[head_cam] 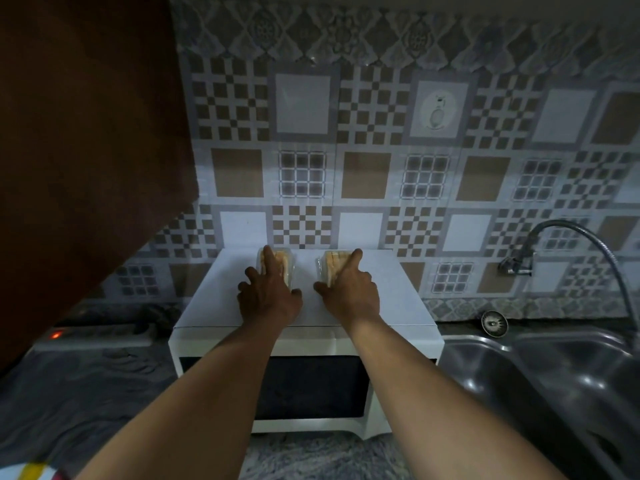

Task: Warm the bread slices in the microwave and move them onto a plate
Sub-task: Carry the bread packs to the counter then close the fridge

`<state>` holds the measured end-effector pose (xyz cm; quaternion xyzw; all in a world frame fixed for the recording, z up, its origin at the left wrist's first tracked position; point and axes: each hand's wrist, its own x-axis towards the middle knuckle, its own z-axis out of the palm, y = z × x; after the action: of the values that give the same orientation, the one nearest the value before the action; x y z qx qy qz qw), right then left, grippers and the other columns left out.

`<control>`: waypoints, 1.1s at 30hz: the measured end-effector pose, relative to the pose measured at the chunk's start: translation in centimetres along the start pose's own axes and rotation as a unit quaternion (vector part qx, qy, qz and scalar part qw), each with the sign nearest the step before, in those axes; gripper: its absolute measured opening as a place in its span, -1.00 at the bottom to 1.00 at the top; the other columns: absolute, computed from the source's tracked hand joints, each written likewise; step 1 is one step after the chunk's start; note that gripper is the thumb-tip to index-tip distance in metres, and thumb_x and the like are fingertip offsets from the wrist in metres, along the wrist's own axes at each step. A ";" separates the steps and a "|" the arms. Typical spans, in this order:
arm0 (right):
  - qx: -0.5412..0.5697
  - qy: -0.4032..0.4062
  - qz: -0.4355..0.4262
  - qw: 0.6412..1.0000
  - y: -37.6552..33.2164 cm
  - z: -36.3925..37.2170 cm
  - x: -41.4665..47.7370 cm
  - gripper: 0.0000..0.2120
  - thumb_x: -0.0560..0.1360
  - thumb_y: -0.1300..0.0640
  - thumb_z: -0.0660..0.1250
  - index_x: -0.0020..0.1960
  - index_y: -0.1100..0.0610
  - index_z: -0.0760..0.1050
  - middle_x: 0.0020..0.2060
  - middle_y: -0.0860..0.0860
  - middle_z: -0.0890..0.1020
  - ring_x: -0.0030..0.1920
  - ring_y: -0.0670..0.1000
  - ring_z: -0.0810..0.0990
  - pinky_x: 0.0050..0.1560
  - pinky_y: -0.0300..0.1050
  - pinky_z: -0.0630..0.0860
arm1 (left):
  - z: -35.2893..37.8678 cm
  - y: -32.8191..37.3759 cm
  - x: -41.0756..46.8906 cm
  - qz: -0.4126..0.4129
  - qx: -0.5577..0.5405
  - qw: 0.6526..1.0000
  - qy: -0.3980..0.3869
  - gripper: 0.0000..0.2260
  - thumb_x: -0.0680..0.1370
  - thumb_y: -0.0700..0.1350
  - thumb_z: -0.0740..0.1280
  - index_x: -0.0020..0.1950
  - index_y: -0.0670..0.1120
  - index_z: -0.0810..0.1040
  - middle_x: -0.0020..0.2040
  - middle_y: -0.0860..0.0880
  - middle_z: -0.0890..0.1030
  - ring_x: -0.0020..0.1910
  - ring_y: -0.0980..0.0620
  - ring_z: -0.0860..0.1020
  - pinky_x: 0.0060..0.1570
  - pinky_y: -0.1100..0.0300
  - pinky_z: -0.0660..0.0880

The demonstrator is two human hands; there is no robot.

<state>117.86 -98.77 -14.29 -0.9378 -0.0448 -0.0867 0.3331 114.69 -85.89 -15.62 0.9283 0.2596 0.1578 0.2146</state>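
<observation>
The left bread pack point(286, 264) and right bread pack point(328, 269) stand atop the microwave point(398, 296), near its back edge. The left hand point(268, 296) and right hand point(349, 292) each clasp one, forefinger along top, probably to lift both down, since the door point(311, 386) below is closed

Left bread pack point(286, 265) and right bread pack point(327, 269) lie atop the microwave point(398, 296), sink point(478, 368) to its right.
</observation>
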 end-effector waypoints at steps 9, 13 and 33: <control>-0.056 -0.007 -0.021 0.998 -1.2 -4.0 -1.0 -0.23 0.59 -0.15 0.24 0.59 0.10 -0.10 0.39 0.23 0.37 0.37 0.26 0.37 0.31 0.16 0.39 | -3.1 0.9 -1.0 0.048 0.027 0.997 0.055 -0.26 0.57 0.19 0.24 0.60 0.05 -0.12 0.45 -0.22 0.24 0.34 -0.26 0.34 0.25 -0.12 0.38; -0.080 -0.006 -0.051 0.995 -1.9 -6.5 -2.3 -0.35 0.62 -0.07 0.19 0.57 0.10 -0.03 0.43 0.23 0.32 0.44 0.26 0.29 0.38 0.21 0.34 | -6.3 0.9 -2.3 0.121 0.060 0.985 0.104 -0.39 0.62 0.13 0.12 0.61 0.00 -0.01 0.43 -0.20 0.32 0.35 -0.21 0.36 0.26 -0.06 0.40; -0.045 -0.047 -0.318 0.946 -8.5 -19.0 -20.1 -0.36 0.65 -0.11 0.11 0.62 0.07 -0.04 0.56 0.22 0.15 0.54 0.25 0.14 0.46 0.26 0.23 | -26.1 -3.1 -27.1 0.107 0.193 0.933 0.283 -0.50 0.62 0.07 0.11 0.54 -0.07 0.25 0.36 -0.19 0.46 0.35 -0.22 0.38 0.31 -0.09 0.37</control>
<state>94.47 -104.78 1.59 -0.8919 -0.3522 -0.1463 0.2429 80.79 -90.12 0.33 0.8910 0.2341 0.3829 -0.0692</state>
